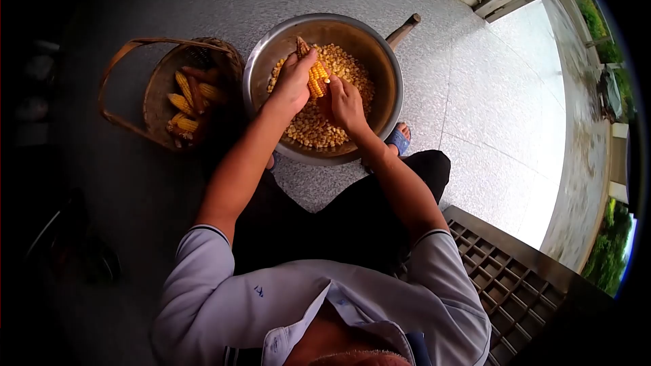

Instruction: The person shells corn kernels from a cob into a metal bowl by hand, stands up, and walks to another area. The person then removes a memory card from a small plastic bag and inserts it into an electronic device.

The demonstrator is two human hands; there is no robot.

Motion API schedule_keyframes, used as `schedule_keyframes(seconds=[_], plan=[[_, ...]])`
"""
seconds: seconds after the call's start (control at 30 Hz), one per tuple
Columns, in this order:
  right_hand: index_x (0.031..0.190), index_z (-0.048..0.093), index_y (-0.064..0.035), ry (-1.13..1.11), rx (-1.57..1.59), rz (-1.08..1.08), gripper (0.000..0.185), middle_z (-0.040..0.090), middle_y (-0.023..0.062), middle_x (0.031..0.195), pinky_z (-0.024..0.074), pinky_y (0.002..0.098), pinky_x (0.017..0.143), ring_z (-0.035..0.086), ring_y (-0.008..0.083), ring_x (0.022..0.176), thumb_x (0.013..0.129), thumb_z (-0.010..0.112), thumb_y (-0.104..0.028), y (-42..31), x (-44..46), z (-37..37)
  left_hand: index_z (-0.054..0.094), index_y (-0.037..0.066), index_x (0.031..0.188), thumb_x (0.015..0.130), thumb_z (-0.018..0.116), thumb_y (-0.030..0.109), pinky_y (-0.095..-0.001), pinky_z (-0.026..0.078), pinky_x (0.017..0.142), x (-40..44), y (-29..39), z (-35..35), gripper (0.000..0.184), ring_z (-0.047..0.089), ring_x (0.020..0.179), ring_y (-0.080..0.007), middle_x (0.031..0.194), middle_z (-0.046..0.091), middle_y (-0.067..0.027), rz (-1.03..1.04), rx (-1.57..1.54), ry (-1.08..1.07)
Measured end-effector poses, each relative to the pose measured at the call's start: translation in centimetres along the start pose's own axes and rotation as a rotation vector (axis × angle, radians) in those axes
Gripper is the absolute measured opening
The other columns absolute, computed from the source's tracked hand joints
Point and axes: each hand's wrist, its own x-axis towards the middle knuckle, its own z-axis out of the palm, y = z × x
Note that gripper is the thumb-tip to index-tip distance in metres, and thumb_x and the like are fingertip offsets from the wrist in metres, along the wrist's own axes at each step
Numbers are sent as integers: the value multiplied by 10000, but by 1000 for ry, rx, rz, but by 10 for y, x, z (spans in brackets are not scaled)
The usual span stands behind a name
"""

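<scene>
Over a wide metal basin (251, 71) my left hand (293, 83) is closed around a corn cob (317, 80). The cob's upper end looks bare and brownish, while yellow kernels cover its lower part. My right hand (347, 103) has its fingers curled at the cob's lower end, with the thumb tip pressed to the kernels. A pale kernel (327, 80) shows at that thumb tip. Loose corn kernels (319, 137) lie in a heap across the basin's bottom, beneath both hands.
A woven basket (154, 98) with a tall handle stands left of the basin, holding several corn cobs (182, 103). A wooden handle (405, 30) sticks out beyond the basin's right rim. A blue slipper (399, 138) is by the basin, and a slatted bench (505, 278) at lower right.
</scene>
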Motion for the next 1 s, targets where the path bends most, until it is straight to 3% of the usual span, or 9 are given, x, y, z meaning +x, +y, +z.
schedule_keyframes(seconds=[0.07,0.2,0.3,0.37,0.53,0.7,0.9,1.0], plan=[[877,603,22,-90,205,75,473,546,57,575,438,303,522,548,163,513,1011,413,-390,5,2,-2,569,31,1042,987,530,216,-322,483,805,0,0,1,197,587,887,-174,950,593,-79,11,13,9],[1052,575,39,-104,158,82,495,528,32,589,404,283,470,525,125,509,974,511,-446,-7,-5,6,568,18,1064,989,524,214,-330,473,834,3,-1,-3,214,578,926,-185,980,589,-87,-4,-1,-18],[1066,586,39,-109,135,181,492,537,35,592,414,281,476,529,131,506,979,505,-438,-12,-6,4,567,10,1092,989,526,218,-318,465,852,-2,-3,2,236,564,951,-176,1008,585,-77,17,105,1],[1060,592,36,-119,144,150,476,544,37,596,415,280,477,531,132,505,983,500,-425,-5,-2,3,570,4,1108,987,532,216,-305,458,862,-3,-6,3,248,553,972,-170,1032,582,-70,70,144,-4],[1014,601,28,-140,155,40,432,569,47,619,415,277,474,537,136,503,994,484,-387,5,2,3,564,17,1039,987,533,203,-335,491,810,5,4,-9,196,598,876,-202,932,602,-97,-38,7,-87],[982,591,11,-189,483,192,412,548,43,621,402,277,444,515,135,482,982,505,-392,7,4,4,557,25,1024,987,531,204,-347,505,784,4,4,-7,185,608,835,-213,887,606,-98,-28,34,-67],[936,602,8,-166,228,221,463,545,48,604,389,273,421,516,137,465,995,464,-430,-13,-5,5,565,35,1021,964,569,191,-326,508,762,2,3,0,166,611,817,-177,884,614,-73,1,164,-62],[864,618,8,-196,286,199,494,559,63,587,401,282,427,532,137,474,1008,436,-428,-1,0,0,567,46,1007,950,591,185,-309,500,762,-2,8,7,153,611,799,-160,882,614,-55,2,128,-29]])
